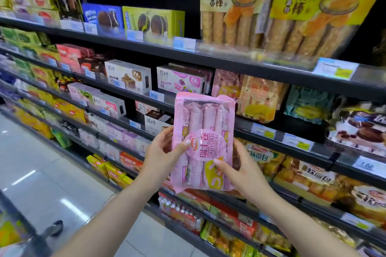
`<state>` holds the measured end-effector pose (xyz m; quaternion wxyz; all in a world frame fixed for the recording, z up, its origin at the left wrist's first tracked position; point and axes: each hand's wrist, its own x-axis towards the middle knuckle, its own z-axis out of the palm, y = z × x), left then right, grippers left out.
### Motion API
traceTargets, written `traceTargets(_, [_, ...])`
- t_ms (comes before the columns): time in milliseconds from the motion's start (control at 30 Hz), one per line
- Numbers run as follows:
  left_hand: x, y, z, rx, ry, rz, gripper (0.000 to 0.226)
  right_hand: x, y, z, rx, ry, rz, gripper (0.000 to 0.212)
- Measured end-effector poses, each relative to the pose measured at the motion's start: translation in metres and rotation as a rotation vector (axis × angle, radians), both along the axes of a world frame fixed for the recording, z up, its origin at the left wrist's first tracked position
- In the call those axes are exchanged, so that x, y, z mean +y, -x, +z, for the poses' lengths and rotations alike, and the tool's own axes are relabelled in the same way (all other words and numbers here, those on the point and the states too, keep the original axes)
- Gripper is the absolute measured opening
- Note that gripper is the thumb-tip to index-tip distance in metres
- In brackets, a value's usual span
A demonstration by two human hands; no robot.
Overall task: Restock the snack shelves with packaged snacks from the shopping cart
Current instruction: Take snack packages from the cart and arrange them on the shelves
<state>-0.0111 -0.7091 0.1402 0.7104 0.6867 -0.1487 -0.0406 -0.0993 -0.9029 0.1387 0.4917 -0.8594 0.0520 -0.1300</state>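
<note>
Pink Swiss-roll pack [201,142] is held upright, long axis vertical, before the shelves [271,131]. Left hand [161,152] grips its 9 o'clock edge, right hand [240,165] its 3 o'clock edge. Matching pink packs [226,84] are seen at 1 o'clock, nearer the right hand.

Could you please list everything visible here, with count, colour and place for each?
Pink plastic Swiss-roll pack: one, pink, held upright before the shelves.
Dark metal shelves: several tiers, black, running left to right.
Tall biscuit-stick bags: two, cream and yellow, top shelf right.
Chocolate-pie boxes: two, blue and green, top shelf.
White cake boxes: several, white with pink or brown, middle shelves.
Orange bread bags: several, lower right shelf.
Price tags: many, blue-white, on shelf edges.
Grey tiled floor: left.
Left hand: grips the pack's left edge.
Right hand: grips its right edge.
</note>
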Motion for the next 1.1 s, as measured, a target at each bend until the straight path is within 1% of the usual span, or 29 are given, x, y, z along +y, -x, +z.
traceTargets(133, [-0.022,-0.016,-0.006,-0.049,-0.02,0.017,0.05,-0.026,-0.022,-0.001,-0.013,-0.001,0.012,0.065])
traceTargets(233, [-0.034,-0.024,-0.012,-0.053,-0.049,0.026,0.055,-0.042,-0.035,0.002,-0.011,-0.021,0.01,0.064])
traceTargets(300, [-0.04,-0.028,-0.015,-0.038,-0.065,0.009,0.061,-0.051,-0.043,0.004,-0.004,-0.03,0.0,0.057])
traceTargets(400, [-0.045,-0.038,-0.017,-0.007,-0.081,-0.038,0.068,-0.058,-0.054,0.005,-0.001,-0.051,-0.036,0.039])
traceTargets(533, [-0.047,-0.055,-0.014,-0.042,-0.136,-0.089,0.061,-0.062,-0.07,0.003,-0.015,-0.066,-0.051,0.038])
traceTargets(700, [-0.048,-0.082,-0.011,-0.078,-0.187,-0.181,0.058,-0.056,-0.084,0.006,-0.051,-0.057,-0.092,0.05])
traceTargets(800, [-0.049,-0.102,-0.006,-0.08,-0.179,-0.197,0.047,-0.051,-0.095,0.012,-0.084,-0.049,-0.128,0.053])
traceTargets(867, [-0.049,-0.118,-0.002,-0.089,-0.17,-0.216,0.042,-0.049,-0.103,0.018,-0.099,-0.06,-0.119,0.063])
traceTargets(967, [-0.045,-0.139,0.004,-0.134,-0.135,-0.241,0.046,-0.042,-0.115,0.028,-0.105,-0.059,-0.076,0.09])
traceTargets(1000, [-0.044,-0.145,0.006,-0.157,-0.133,-0.248,0.045,-0.039,-0.119,0.031,-0.112,-0.046,-0.056,0.096])
traceTargets(1067, [-0.044,-0.155,0.009,-0.194,-0.129,-0.242,0.045,-0.033,-0.127,0.037,-0.143,0.009,-0.043,0.1])
traceTargets(1100, [-0.044,-0.161,0.009,-0.204,-0.114,-0.213,0.049,-0.03,-0.13,0.041,-0.168,0.042,-0.056,0.1])
